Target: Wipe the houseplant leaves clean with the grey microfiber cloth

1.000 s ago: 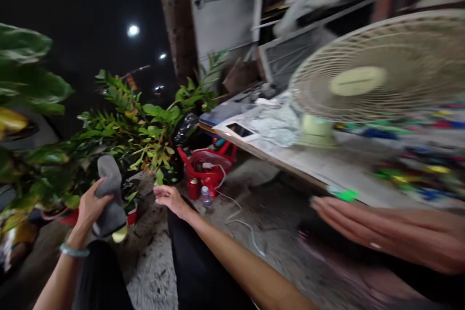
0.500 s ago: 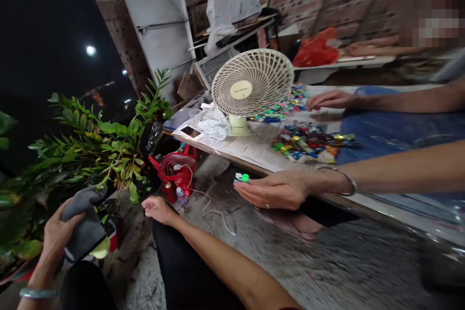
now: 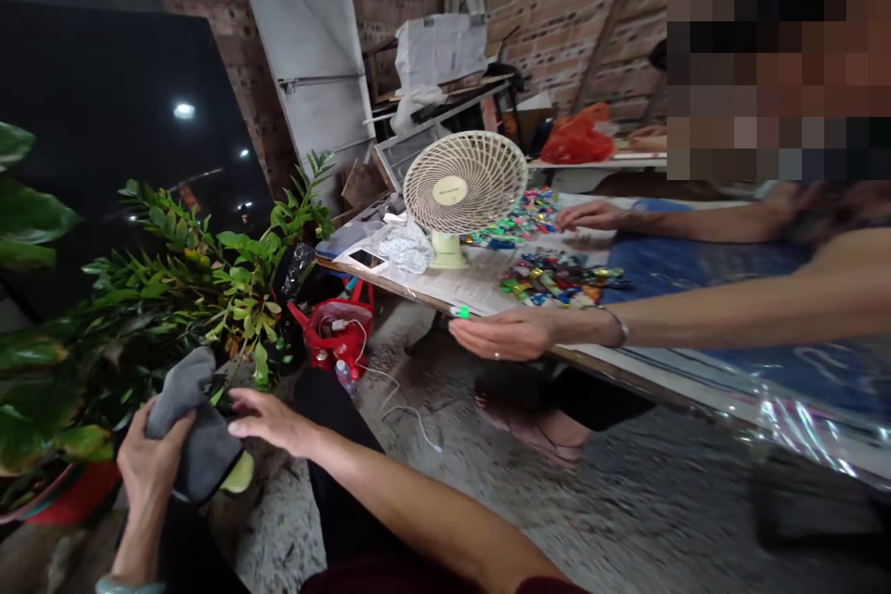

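My left hand (image 3: 154, 455) grips a folded grey cloth (image 3: 207, 445) at the lower left, thumb on the near side. A pale yellow-green piece (image 3: 238, 473) shows below the cloth's edge; I cannot tell whether it belongs to it. Just right of the cloth, my right hand (image 3: 271, 419) is open with its fingers apart and nothing in it. A co-worker's hand (image 3: 505, 334) reaches out over the table edge, holding a small white and bright green item (image 3: 460, 312) at the fingertips.
Leafy plants (image 3: 201, 278) crowd the left side. A table (image 3: 480, 283) carries a fan (image 3: 466, 186), a phone (image 3: 367, 260) and piles of small colourful wrapped pieces (image 3: 557, 277). Beneath its corner stand a red bag (image 3: 338, 325) and a trailing white cable (image 3: 410, 410).
My right hand has moved left toward the cloth and its fingers have spread. My left hand still holds the cloth, now further right in view. The view has shifted.
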Tool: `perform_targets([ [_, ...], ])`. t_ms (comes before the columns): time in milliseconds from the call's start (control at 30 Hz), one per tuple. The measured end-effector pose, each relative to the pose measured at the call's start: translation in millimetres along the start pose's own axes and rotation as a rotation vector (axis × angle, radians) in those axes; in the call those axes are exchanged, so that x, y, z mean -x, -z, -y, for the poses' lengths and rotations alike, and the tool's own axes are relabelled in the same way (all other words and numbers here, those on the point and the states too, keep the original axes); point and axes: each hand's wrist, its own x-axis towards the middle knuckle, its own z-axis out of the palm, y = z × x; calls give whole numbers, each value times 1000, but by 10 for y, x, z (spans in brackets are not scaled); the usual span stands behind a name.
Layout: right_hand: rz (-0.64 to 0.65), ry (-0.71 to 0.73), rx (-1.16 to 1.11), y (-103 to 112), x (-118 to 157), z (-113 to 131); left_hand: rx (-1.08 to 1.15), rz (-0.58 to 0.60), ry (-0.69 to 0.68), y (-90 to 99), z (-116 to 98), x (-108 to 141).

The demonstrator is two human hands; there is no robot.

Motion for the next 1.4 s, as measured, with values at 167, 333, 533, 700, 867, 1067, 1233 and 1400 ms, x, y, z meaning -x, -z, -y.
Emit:
perform_targets([
  [167,121,146,-8,-388,205,292,345,102,31,-176,-57,387],
  [333,-28,90,-42,-398,196,142,770,241,156,-322,69,638],
  [533,-120,-63,-136,-360,70,-260,959,318,238,-501,322,710],
  [700,-90,44,-17,-452,-218,80,1179,294,306,-284,627,331],
  [867,-216,164,-59,-530,-818,460,1002,-139,398,-129,1018,-339],
  [1067,-357,-300,-338,-647,-741,-258,926,-73,415,-260,1386,-590],
  [1233,-181,-181,-286,-913,-545,172,1058,77,376,-361,1472,-591],
  [1400,48,-55,-249,-1227,-983,716,1243,22,448,-380,1397,-596],
])
